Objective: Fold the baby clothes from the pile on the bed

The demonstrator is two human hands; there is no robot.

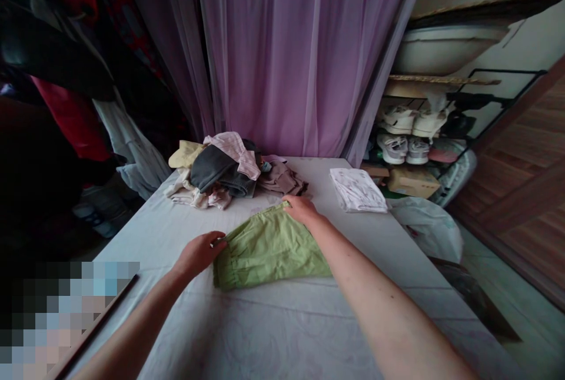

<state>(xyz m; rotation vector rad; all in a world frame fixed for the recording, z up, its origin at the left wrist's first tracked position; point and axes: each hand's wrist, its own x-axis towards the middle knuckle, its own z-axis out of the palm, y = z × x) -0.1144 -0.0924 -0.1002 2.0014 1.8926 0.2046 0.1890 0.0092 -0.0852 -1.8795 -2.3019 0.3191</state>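
Note:
A pair of light green shorts [273,247] lies spread on the cloth-covered table, wrinkled, with a gathered waistband along its left side. My left hand [203,250] pinches the waistband's upper left corner between thumb and fingers. At the far right corner of the fabric, my right hand [301,209] is closed on the edge. The right forearm covers part of the shorts' right side. Just beyond them sits a heap of crumpled clothes, with a dark grey garment [214,168], a pink one [233,147] and a brown one [285,179].
A folded white patterned cloth [357,190] lies at the table's far right. Behind hangs a purple curtain [282,56]. To the right stands a rack with shoes [392,147] and a white basin [445,47]. Hanging clothes [128,133] crowd the left side.

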